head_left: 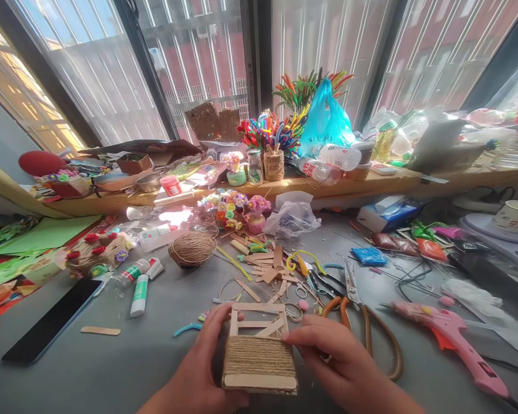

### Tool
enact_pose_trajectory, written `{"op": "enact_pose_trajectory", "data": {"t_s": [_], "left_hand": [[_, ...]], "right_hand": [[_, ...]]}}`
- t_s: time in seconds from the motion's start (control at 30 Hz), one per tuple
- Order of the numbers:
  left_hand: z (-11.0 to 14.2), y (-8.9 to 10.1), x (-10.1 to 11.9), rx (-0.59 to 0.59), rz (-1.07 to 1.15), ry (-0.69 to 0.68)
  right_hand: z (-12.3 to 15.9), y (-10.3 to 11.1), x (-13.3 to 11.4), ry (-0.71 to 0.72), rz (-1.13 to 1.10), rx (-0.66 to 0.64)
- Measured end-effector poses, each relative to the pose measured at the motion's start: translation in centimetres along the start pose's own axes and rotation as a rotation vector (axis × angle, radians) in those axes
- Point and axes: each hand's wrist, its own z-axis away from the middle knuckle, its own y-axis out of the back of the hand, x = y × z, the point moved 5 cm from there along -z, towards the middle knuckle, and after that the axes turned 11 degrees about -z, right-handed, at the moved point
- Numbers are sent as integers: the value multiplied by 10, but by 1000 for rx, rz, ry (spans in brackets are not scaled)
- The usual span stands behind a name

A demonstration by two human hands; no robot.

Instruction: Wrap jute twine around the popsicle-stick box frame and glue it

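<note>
A small box-like frame of wooden craft sticks [259, 380], its lower half wound with rows of jute twine [259, 355], is held up near the table's front edge. My left hand [202, 362] is wrapped round its left side, thumb beneath and fingers along the upper left edge. At the right edge, where the twine rows end, the fingers of my right hand [334, 351] are pinched together against the frame; a twine end there is too small to make out. Above the rows, bare sticks and a slanted one show. A ball of jute twine [193, 249] lies behind on the left.
Scissors [373, 322], pliers [323, 282] and a pink glue gun [451, 333] lie on the right. Loose craft sticks [267, 267] are heaped behind the frame. On the left are a phone [52, 322], a glue stick [140, 296] and a single stick [101, 330]. A crowded sill [216, 194] runs behind.
</note>
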Motion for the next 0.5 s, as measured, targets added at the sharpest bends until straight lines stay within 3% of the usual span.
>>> {"op": "enact_pose_trajectory", "data": {"t_s": [0.17,0.5], "left_hand": [[-2,12,5,-57,-49,-20],[-4,14,16,-71,-163,-28]], "right_hand": [[-3,-3,-9,47,38,42],[5,-2,-10,88,54,72]]}}
